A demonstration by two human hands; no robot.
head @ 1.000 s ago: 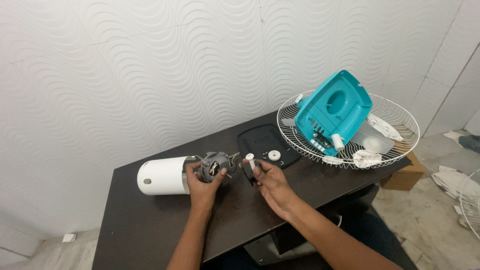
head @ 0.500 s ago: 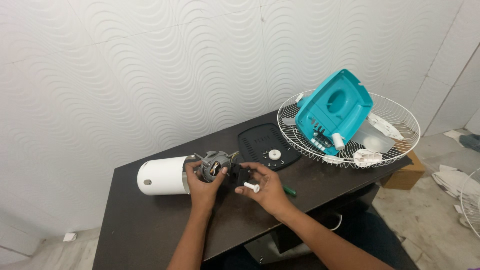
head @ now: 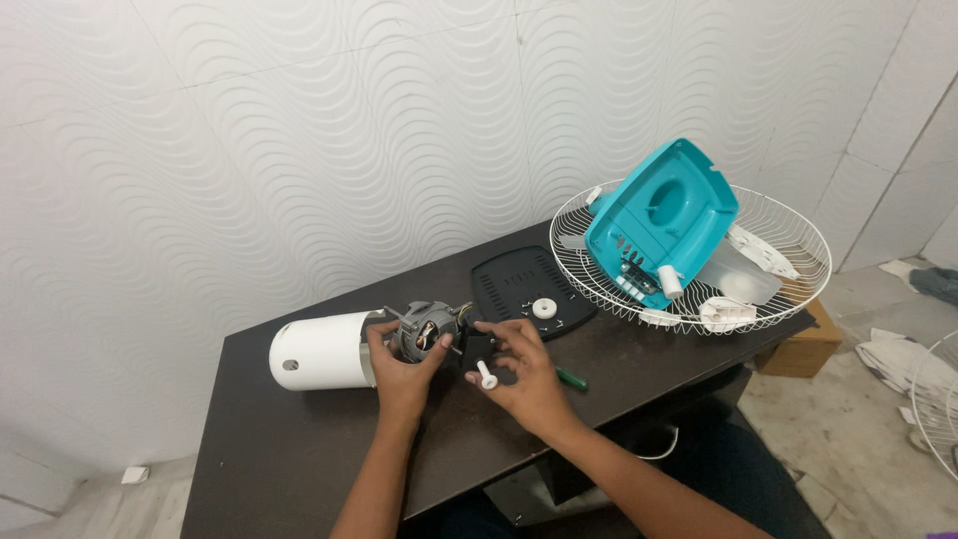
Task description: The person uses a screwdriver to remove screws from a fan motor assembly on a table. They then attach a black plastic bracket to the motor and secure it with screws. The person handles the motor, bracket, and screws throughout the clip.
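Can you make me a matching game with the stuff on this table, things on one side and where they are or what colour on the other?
Things:
1. white motor cover
2. turquoise fan base
3. small white knob
4. black vented panel

Places and colours:
A. lies flat on the dark table, a small white disc on it
B. in the fingers of the right hand
C. sits in the white wire fan guard
D. beside the left hand, which grips the grey motor

Pairs: 1-D, 2-C, 3-B, 4-A
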